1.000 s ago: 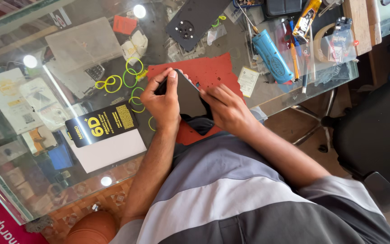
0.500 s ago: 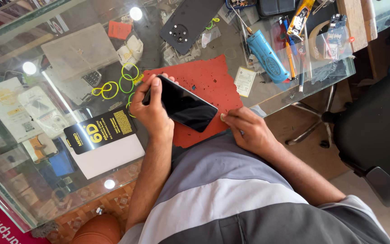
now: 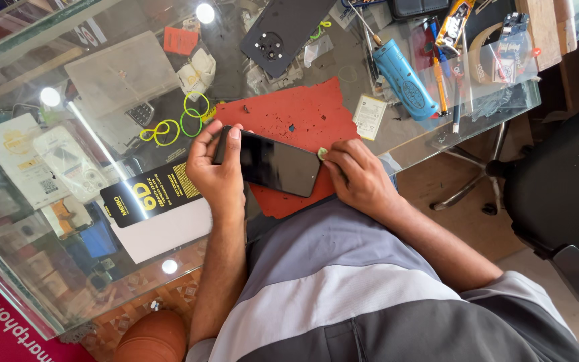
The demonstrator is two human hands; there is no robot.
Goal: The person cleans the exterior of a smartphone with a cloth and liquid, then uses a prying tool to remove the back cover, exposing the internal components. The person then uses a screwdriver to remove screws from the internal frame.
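Observation:
My left hand (image 3: pixel 214 169) grips a black smartphone (image 3: pixel 273 163) by its left end, screen up, lying flat on a red mat (image 3: pixel 298 124) on the glass counter. Thumb and fingers wrap the phone's edge. My right hand (image 3: pixel 360 175) rests at the phone's right end, fingers curled and pinching a small pale green bit (image 3: pixel 322 153) against the phone's corner. Both forearms reach up from my grey and white striped shirt.
A black and yellow screen-protector box (image 3: pixel 149 194) lies left of the phone. Yellow-green rubber bands (image 3: pixel 183 119), a black phone back cover (image 3: pixel 289 30), a blue cylindrical tool (image 3: pixel 402 79), pens and clear packets crowd the counter. A black office chair (image 3: pixel 557 188) stands at right.
The phone went from being held up and tilted between both hands to lying flat on the red mat. My right hand moved from its side to its right corner.

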